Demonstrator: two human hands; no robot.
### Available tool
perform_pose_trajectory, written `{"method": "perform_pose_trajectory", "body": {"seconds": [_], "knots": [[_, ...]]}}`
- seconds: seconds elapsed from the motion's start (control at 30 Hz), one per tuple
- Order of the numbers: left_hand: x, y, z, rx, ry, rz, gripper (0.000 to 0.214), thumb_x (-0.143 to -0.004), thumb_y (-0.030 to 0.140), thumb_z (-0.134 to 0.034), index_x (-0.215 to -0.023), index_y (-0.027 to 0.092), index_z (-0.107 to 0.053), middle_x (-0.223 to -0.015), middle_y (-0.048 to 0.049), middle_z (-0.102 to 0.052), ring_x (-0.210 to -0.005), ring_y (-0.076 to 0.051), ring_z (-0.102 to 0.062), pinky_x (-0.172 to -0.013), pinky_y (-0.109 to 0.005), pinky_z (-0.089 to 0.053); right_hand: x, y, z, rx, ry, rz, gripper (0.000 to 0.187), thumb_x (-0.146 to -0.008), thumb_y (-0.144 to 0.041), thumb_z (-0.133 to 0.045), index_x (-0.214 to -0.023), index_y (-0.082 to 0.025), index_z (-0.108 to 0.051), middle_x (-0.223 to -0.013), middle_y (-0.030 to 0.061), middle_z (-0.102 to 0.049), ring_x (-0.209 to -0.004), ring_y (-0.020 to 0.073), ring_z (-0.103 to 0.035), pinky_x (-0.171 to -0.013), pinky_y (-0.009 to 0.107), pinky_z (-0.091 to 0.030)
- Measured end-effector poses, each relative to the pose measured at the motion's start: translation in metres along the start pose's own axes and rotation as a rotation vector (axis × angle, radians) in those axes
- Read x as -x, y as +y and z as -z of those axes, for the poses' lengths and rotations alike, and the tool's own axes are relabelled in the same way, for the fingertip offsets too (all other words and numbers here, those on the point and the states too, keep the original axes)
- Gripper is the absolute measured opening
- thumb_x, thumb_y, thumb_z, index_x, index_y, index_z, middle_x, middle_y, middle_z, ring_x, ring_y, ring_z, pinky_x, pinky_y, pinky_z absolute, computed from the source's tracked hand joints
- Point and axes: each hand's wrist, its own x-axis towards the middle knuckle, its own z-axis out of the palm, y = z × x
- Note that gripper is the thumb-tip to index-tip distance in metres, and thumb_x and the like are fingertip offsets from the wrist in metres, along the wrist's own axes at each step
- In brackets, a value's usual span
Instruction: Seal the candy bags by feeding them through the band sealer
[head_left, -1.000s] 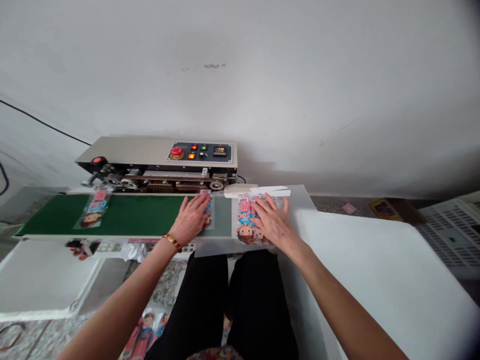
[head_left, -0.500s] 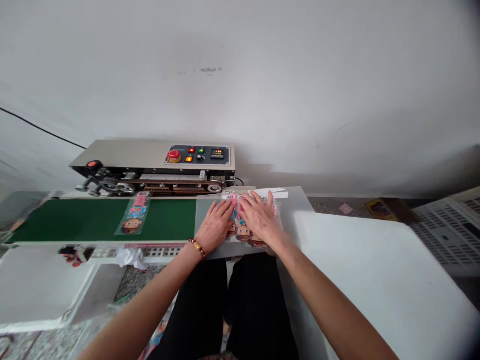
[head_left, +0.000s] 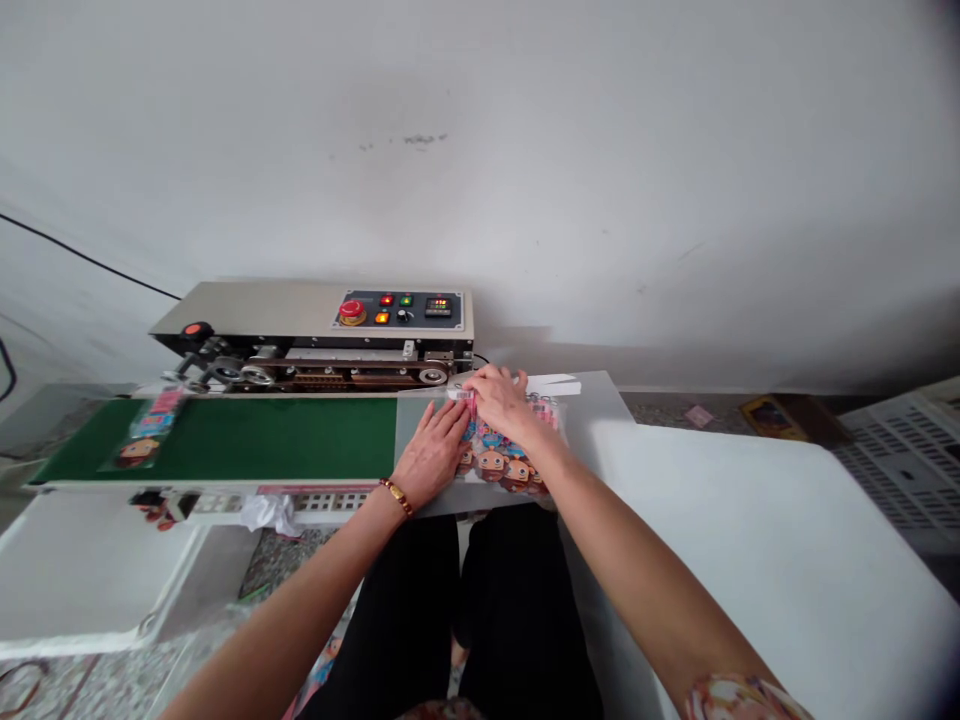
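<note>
My left hand (head_left: pixel 433 452) lies flat with its fingers stretched out, its fingertips on the left part of several clear plastic packets (head_left: pixel 517 465) with pink and blue cartoon prints. These packets overlap on a thin grey sheet (head_left: pixel 600 400) at the belt's right end. My right hand (head_left: pixel 501 402) has its fingers bent and close together at the top edge of a packet; they partly hide what they pinch. Another printed packet (head_left: pixel 150 425) rests on the left part of the green conveyor belt (head_left: pixel 285 440), apart from both hands.
Behind the belt stands a band sealer (head_left: pixel 315 310) with a red stop button (head_left: pixel 352 312) and lit switches. A white tabletop (head_left: pixel 742 530) extends to the right. A white crate (head_left: pixel 907 460) and a cardboard box (head_left: pixel 787 418) are beyond it. Below left is a white bin (head_left: pixel 90 570).
The packet on the belt has travelled left. My right hand has shifted up and left to the packets' top edge, its fingers now bent. My left hand has hardly moved.
</note>
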Motion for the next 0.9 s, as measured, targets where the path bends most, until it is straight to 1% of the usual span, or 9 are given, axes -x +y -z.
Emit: {"method": "perform_pose_trajectory", "body": {"seconds": [0.1,0.23,0.3,0.4,0.47,0.53,0.63,0.77,0.9], "knots": [[0.000,-0.001,-0.001,-0.013,-0.003,-0.015,0.053,-0.101,0.023,-0.041,-0.153,0.010,-0.041,-0.158,-0.0179,-0.043,-0.151,-0.029,-0.035,-0.125,-0.056,-0.026,0.001,-0.003,-0.001,0.011,-0.026,-0.022,0.035,-0.093,-0.007,-0.044,-0.100,-0.024,-0.074,-0.123,0.0078,-0.063,-0.113,0.0282,-0.052,-0.107,0.057,-0.026],[0.001,-0.001,-0.001,-0.033,0.001,-0.011,0.051,-0.102,0.024,-0.041,-0.151,0.008,-0.043,-0.158,-0.0182,-0.044,-0.150,-0.030,-0.036,-0.125,-0.056,-0.026,0.006,0.004,-0.004,0.003,0.037,-0.036,0.039,-0.093,-0.004,-0.041,-0.105,-0.024,-0.072,-0.123,0.0070,-0.063,-0.111,0.0252,-0.053,-0.111,0.057,-0.021],[0.001,0.000,-0.002,-0.042,0.005,-0.007,0.051,-0.102,0.023,-0.040,-0.151,0.008,-0.044,-0.158,-0.0175,-0.045,-0.150,-0.030,-0.036,-0.125,-0.056,-0.026,0.008,0.008,-0.007,0.033,0.060,-0.034,0.037,-0.093,-0.005,-0.043,-0.105,-0.024,-0.072,-0.122,0.0072,-0.063,-0.111,0.0261,-0.053,-0.112,0.059,-0.021],[0.001,0.000,-0.002,-0.051,0.003,-0.019,0.050,-0.103,0.023,-0.039,-0.150,0.008,-0.044,-0.158,-0.0166,-0.045,-0.150,-0.031,-0.036,-0.125,-0.056,-0.025,0.007,0.011,-0.008,0.034,0.035,-0.053,0.035,-0.092,-0.005,-0.044,-0.097,-0.022,-0.073,-0.119,0.0080,-0.064,-0.111,0.0271,-0.054,-0.112,0.060,-0.022],[0.002,-0.001,-0.003,-0.054,0.007,-0.023,0.050,-0.103,0.023,-0.039,-0.150,0.008,-0.044,-0.158,-0.0166,-0.045,-0.150,-0.031,-0.036,-0.125,-0.056,-0.026,0.006,0.010,-0.007,-0.012,0.030,-0.068,0.037,-0.091,-0.003,-0.043,-0.101,-0.022,-0.073,-0.122,0.0081,-0.064,-0.113,0.0264,-0.055,-0.114,0.062,-0.020],[0.001,-0.001,-0.004,-0.054,0.018,-0.018,0.050,-0.102,0.023,-0.039,-0.150,0.009,-0.044,-0.158,-0.0166,-0.045,-0.150,-0.030,-0.037,-0.124,-0.056,-0.027,0.008,0.011,-0.004,-0.067,0.056,-0.093,0.044,-0.089,-0.001,-0.042,-0.113,-0.023,-0.071,-0.129,0.0082,-0.063,-0.117,0.0258,-0.055,-0.116,0.064,-0.016],[-0.002,-0.003,-0.005,-0.050,0.028,-0.011,0.050,-0.101,0.022,-0.040,-0.150,0.011,-0.044,-0.157,-0.0164,-0.046,-0.149,-0.029,-0.037,-0.125,-0.055,-0.026,0.025,0.019,-0.003,-0.067,0.133,-0.125,0.044,-0.091,-0.003,-0.043,-0.119,-0.025,-0.069,-0.131,0.0086,-0.063,-0.123,0.0275,-0.053,-0.116,0.067,-0.016],[-0.003,-0.009,0.000,-0.050,0.024,0.027,0.050,-0.100,0.020,-0.041,-0.149,0.011,-0.046,-0.156,-0.0170,-0.046,-0.148,-0.030,-0.039,-0.124,-0.056,-0.026,0.063,0.036,-0.007,0.046,0.225,-0.040,0.033,-0.099,-0.013,-0.045,-0.115,-0.026,-0.071,-0.136,0.0082,-0.062,-0.131,0.0319,-0.047,-0.115,0.070,-0.014],[0.009,-0.031,0.009,-0.046,0.018,0.049,0.050,-0.101,0.021,-0.041,-0.150,0.011,-0.044,-0.156,-0.0166,-0.047,-0.149,-0.029,-0.038,-0.125,-0.056,-0.025,0.085,0.043,-0.010,0.161,0.188,0.130,0.032,-0.103,-0.022,-0.047,-0.129,-0.025,-0.065,-0.148,0.0087,-0.054,-0.142,0.0349,-0.036,-0.116,0.072,-0.009]]}}
